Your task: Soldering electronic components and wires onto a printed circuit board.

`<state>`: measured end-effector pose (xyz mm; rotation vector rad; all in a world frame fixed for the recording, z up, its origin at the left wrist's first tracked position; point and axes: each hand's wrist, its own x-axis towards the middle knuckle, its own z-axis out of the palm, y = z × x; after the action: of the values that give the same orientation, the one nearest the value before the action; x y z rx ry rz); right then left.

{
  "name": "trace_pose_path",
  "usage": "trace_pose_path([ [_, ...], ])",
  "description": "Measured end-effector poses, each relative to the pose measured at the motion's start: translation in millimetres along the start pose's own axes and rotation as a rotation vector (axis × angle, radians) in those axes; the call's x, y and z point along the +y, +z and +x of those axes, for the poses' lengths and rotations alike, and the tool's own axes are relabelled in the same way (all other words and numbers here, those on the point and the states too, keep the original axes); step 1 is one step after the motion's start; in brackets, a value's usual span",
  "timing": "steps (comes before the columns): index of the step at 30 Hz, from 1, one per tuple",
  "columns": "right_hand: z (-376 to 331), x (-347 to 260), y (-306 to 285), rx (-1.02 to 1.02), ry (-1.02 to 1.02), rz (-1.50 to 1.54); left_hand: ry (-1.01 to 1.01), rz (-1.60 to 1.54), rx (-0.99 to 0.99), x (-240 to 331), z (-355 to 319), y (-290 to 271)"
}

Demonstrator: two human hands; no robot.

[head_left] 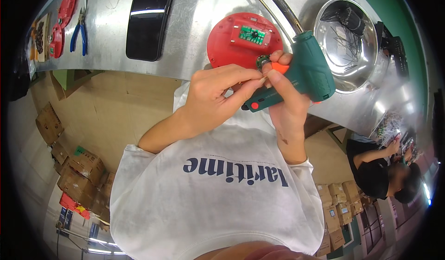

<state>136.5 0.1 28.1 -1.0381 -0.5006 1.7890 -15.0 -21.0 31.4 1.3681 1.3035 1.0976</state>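
My right hand [288, 91] is wrapped round the handle of a green soldering gun [315, 67] with an orange trigger [280, 68] and a red button. Its metal tip and a thin tube point away toward the far edge of the table. By the right fingertips sits a small round circuit board [263, 61], apparently held there too. My left hand [222, 86] is closed in a pinch against the right thumb; whatever lies between its fingertips is too small to make out. Just beyond the hands lies a round red plastic housing [220, 40] with a green circuit board [252, 34] in it.
A steel bowl [324, 42] with black wires [348, 21] stands right of the soldering gun. A black phone [150, 21], blue-handled cutters [79, 35] and red plastic parts [58, 37] lie on the metal table [194, 9] leftward. Another person [378, 167] works at far right.
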Motion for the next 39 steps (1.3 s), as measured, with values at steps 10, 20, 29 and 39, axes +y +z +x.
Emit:
trace_pose_path([
  [10,-2.5,1.9,-2.9,0.01,-0.084,-0.145,0.066,0.148,0.014,-1.3,-2.1,0.5],
  [20,-0.1,6.8,-7.4,0.035,-0.242,-0.367,0.181,0.241,0.073,-6.5,-3.2,2.3],
  [29,-1.3,-5.6,1.9,0.13,-0.116,-0.205,0.086,0.343,0.134,-12.1,3.2,-4.3],
  [39,-31.6,-26.1,-51.8,-0.032,-0.079,-0.421,0.049,0.209,0.279,-29.2,22.4,2.1],
])
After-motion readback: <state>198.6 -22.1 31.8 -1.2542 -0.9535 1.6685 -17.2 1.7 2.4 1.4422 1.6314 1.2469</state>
